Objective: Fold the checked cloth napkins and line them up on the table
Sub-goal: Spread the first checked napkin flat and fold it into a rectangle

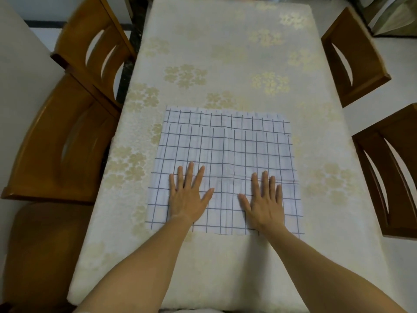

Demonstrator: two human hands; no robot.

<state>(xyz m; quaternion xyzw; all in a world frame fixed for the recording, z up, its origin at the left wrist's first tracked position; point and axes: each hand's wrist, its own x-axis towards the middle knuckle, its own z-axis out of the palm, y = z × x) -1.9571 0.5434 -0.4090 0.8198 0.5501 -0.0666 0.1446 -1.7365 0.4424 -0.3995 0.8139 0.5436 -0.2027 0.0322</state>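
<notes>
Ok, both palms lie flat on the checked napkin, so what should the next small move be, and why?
Probably sweep the left hand and right hand apart toward the side edges. Both rest flat, fingers straight, on the near half of the checked napkin, pinching nothing, and faint creases show between them, so smoothing likely comes before folding.

A long table [225, 53] runs from 6 to 12 o'clock under a cream cloth printed with pale gold flower clusters. Brown wooden chairs with curved, slotted backs flank it: a first chair [94, 48] at 10 o'clock, a second chair [58, 141] at 9, a third chair [354, 57] at 2 and a fourth chair [392, 172] at 4. A brown seat [38, 245] sits at 7 o'clock. Pale floor [397, 71] shows at 3 o'clock. The light is soft and even.
</notes>
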